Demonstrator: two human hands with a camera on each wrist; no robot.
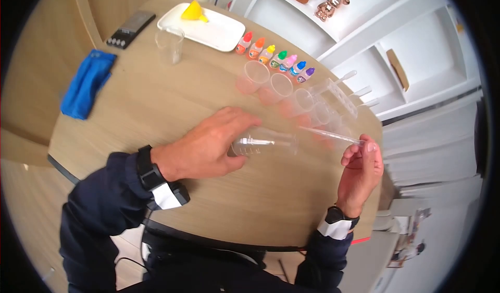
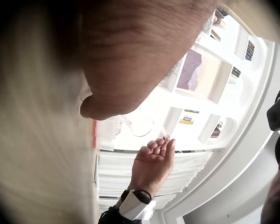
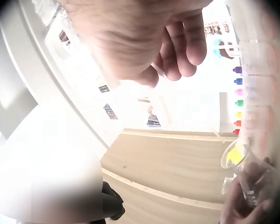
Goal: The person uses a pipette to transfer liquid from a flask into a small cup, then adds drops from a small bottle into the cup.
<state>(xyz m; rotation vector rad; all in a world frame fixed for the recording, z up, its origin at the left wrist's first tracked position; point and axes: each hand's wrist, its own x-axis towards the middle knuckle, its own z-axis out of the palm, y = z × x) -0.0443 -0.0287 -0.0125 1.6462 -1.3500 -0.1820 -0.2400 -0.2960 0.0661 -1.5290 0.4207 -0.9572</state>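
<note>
Inside left grip [image 1: 208, 144], flask [image 1: 255, 146]; inside right grip [image 1: 361, 168], pipette [image 1: 334, 135] by one end.

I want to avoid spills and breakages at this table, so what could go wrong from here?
The pipette in the right hand appears close to the clear cups in the head view; a careless sweep might knock one.
The left hand grips a smooth clear vessel, which could slip if that grip loosens.
The small bottles stand beyond the cups, so reaching across for one might tip a cup.
</note>
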